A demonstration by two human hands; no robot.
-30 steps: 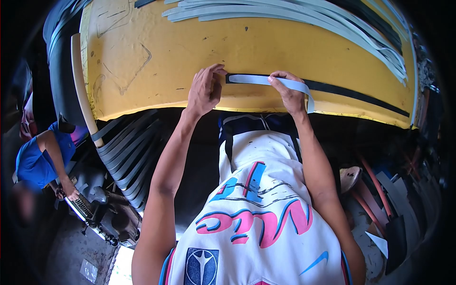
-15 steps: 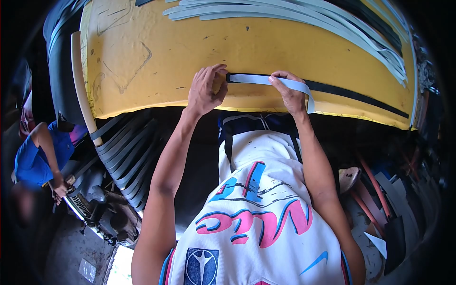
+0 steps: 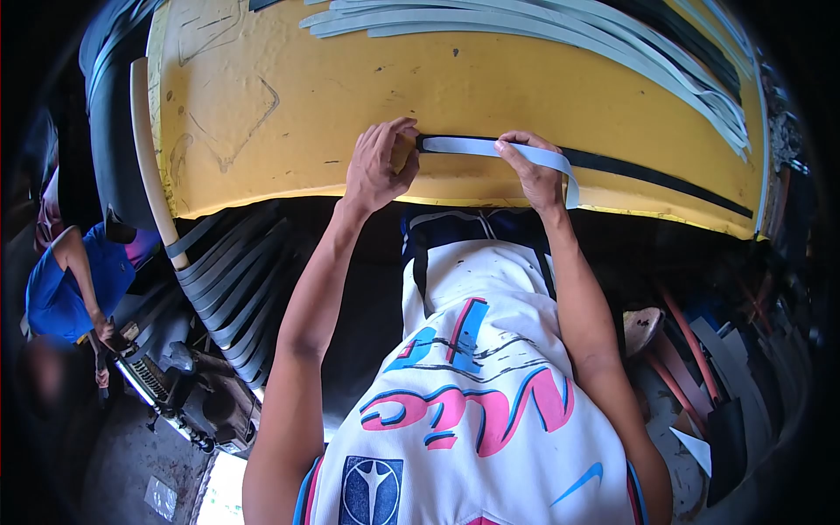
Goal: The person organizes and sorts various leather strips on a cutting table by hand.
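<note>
A long black strip (image 3: 656, 175) lies along the near part of a yellow work surface (image 3: 350, 79), and a pale grey strip (image 3: 464, 147) is laid over its left part. At the strips' left end, my left hand (image 3: 381, 166) has its curled fingertips and thumb on either side of the black end. My right hand (image 3: 534, 171) pinches the pale strip between thumb and fingers. Past that pinch, the pale strip's free end curves down toward the front edge.
Many pale strips (image 3: 525, 19) lie bundled along the far side. Dark strips (image 3: 227, 280) hang below left, beside a light pole (image 3: 149, 157). A person in a blue shirt (image 3: 74, 284) is by a metal machine (image 3: 157, 389) at lower left. Scrap sheets (image 3: 726, 367) lean at right.
My hands and both strips look the same as before. At left, the other person's arm and hand have shifted slightly at the machine.
</note>
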